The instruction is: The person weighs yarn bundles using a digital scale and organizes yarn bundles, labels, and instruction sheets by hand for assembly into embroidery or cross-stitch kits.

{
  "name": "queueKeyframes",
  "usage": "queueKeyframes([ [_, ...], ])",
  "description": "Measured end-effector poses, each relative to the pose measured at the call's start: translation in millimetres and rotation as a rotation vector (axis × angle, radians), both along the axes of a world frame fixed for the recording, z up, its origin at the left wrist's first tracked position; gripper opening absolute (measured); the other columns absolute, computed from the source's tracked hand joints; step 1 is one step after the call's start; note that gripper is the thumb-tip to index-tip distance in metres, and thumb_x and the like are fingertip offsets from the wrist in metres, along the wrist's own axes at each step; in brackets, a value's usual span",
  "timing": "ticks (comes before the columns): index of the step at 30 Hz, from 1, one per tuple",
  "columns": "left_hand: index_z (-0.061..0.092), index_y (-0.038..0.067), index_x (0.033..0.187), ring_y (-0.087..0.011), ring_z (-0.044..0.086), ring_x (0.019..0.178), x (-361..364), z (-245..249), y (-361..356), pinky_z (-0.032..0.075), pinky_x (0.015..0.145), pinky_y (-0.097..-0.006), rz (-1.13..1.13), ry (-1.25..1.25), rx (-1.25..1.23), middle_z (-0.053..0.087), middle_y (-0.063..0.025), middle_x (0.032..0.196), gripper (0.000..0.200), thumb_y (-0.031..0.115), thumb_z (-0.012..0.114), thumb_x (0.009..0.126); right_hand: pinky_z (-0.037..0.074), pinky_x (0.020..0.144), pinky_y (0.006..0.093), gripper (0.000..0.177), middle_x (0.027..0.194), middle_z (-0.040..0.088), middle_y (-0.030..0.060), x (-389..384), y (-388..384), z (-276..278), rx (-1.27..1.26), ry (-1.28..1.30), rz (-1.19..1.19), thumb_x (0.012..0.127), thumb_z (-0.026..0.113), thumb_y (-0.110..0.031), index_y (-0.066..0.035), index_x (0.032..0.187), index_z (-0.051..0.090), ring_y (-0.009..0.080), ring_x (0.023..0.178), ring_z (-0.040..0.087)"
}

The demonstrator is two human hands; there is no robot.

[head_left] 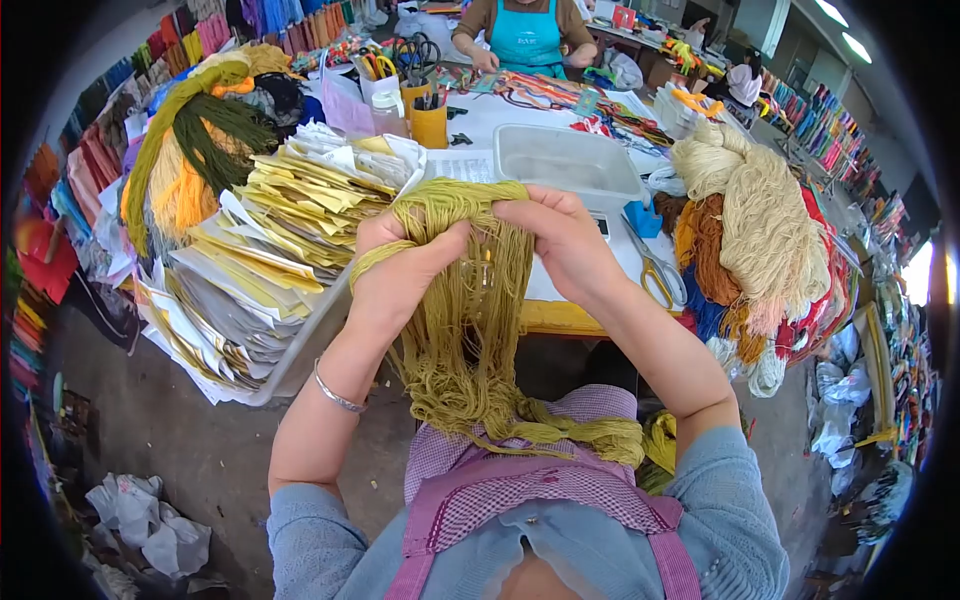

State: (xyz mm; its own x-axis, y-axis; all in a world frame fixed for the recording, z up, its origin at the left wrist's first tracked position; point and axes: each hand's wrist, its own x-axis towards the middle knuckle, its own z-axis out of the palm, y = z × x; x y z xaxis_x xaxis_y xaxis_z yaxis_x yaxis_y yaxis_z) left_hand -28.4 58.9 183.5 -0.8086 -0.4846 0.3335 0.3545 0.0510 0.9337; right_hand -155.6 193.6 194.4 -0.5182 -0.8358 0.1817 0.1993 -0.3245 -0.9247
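A large skein of olive-green yarn [465,290] hangs between my two hands, its lower strands bunched over the checked apron [560,480] on my lap. My left hand [405,260] has its fingers wrapped round the upper left part of the skein, with a loop passing over it. On the upper right, my right hand [560,235] pinches the top strands between thumb and fingers. Behind the skein is the table edge [560,318]. More green yarn [600,438] trails across my lap to the right.
Left stands a bin of yellow and white paper packets [300,210]. A clear plastic tub [570,165], scissors [660,280] and a pile of cream and brown yarn [765,220] lie ahead and right. Across the table is a person in a teal apron [525,40].
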Motion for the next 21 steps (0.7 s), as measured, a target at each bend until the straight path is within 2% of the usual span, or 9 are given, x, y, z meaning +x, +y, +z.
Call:
queueKeyframes([
  [1, 0.069, -0.002, 0.100, -0.0056, 0.062, 0.075, 1, 0, -1, 0.051, 0.068, -0.0217, 0.001, 0.000, 0.004, 0.070, -0.0021, 0.089, 0.017, 0.004, 0.068, 0.084, 0.050, 0.066, 0.0238, 0.021, 0.087, 0.069, 0.0028, 1, 0, 2, 0.004, 0.000, 0.001, 0.088, 0.063, -0.011, 0.002, 0.105, 0.066, 0.0075, 0.071, 0.062],
  [3, 0.067, -0.002, 0.103, -0.0108, 0.066, 0.075, 4, 1, -4, 0.055, 0.069, -0.0247, -0.241, 0.092, 0.406, 0.071, -0.0063, 0.090, 0.018, 0.002, 0.065, 0.085, 0.052, 0.073, 0.0261, 0.022, 0.088, 0.069, 0.0044, 3, 2, 4, 0.040, -0.260, 0.144, 0.090, 0.062, -0.011, 0.004, 0.105, 0.065, 0.0114, 0.077, 0.065],
  [7, 0.065, -0.002, 0.107, -0.0144, 0.068, 0.075, 10, 0, 0, 0.057, 0.069, -0.0281, -0.168, 0.079, 0.553, 0.071, -0.0097, 0.092, 0.020, 0.002, 0.062, 0.088, 0.050, 0.070, 0.0257, 0.020, 0.087, 0.068, 0.0033, 3, -1, 2, 0.128, -0.297, 0.188, 0.089, 0.065, -0.013, 0.002, 0.102, 0.065, 0.0104, 0.076, 0.063],
  [9, 0.067, -0.001, 0.105, -0.0101, 0.066, 0.074, 11, -5, -1, 0.055, 0.068, -0.0250, -0.179, 0.073, 0.502, 0.070, -0.0059, 0.090, 0.019, 0.004, 0.064, 0.087, 0.047, 0.068, 0.0250, 0.020, 0.086, 0.067, 0.0021, 6, -6, -5, 0.230, 0.019, 0.189, 0.087, 0.069, -0.015, 0.000, 0.099, 0.066, 0.0090, 0.074, 0.060],
  [12, 0.069, -0.001, 0.097, -0.0032, 0.060, 0.074, 12, -13, -5, 0.050, 0.067, -0.0198, 0.053, -0.031, 0.044, 0.069, 0.0006, 0.086, 0.013, 0.006, 0.067, 0.086, 0.045, 0.067, 0.0245, 0.019, 0.088, 0.067, 0.0018, 0, -9, -10, 0.203, 0.054, 0.144, 0.085, 0.072, -0.015, -0.002, 0.097, 0.067, 0.0070, 0.071, 0.057],
  [16, 0.068, -0.001, 0.100, -0.0058, 0.062, 0.075, 16, -16, -9, 0.051, 0.071, -0.0228, 0.040, -0.049, 0.056, 0.070, -0.0020, 0.086, 0.016, 0.006, 0.063, 0.086, 0.047, 0.072, 0.0268, 0.016, 0.092, 0.067, 0.0043, -1, -11, -11, 0.182, 0.034, 0.083, 0.087, 0.067, -0.014, -0.002, 0.098, 0.066, 0.0094, 0.078, 0.059],
  [18, 0.066, 0.000, 0.099, -0.0145, 0.065, 0.080, 19, -12, -13, 0.053, 0.078, -0.0281, -0.164, 0.062, 0.439, 0.068, -0.0036, 0.080, 0.017, 0.010, 0.058, 0.087, 0.048, 0.074, 0.0282, 0.016, 0.093, 0.066, 0.0051, 3, -10, -9, 0.137, -0.019, 0.077, 0.090, 0.064, -0.015, -0.002, 0.100, 0.063, 0.0111, 0.082, 0.060],
  [19, 0.061, 0.002, 0.098, -0.0201, 0.063, 0.074, 21, -3, 0, 0.052, 0.071, -0.0300, -0.126, 0.099, 0.842, 0.062, -0.0036, 0.069, 0.018, 0.014, 0.055, 0.087, 0.048, 0.075, 0.0295, 0.014, 0.092, 0.066, 0.0059, 7, -9, -5, 0.125, -0.267, 0.106, 0.090, 0.062, -0.014, -0.002, 0.097, 0.063, 0.0124, 0.083, 0.060],
  [21, 0.057, 0.003, 0.097, -0.0173, 0.052, 0.057, 36, -32, -23, 0.042, 0.053, -0.0270, -0.731, 0.283, 0.935, 0.053, -0.0025, 0.063, 0.017, 0.017, 0.055, 0.088, 0.049, 0.076, 0.0318, 0.013, 0.086, 0.065, 0.0069, 4, -7, -3, 0.109, -0.581, 0.187, 0.091, 0.059, -0.014, -0.002, 0.088, 0.060, 0.0153, 0.081, 0.061],
])
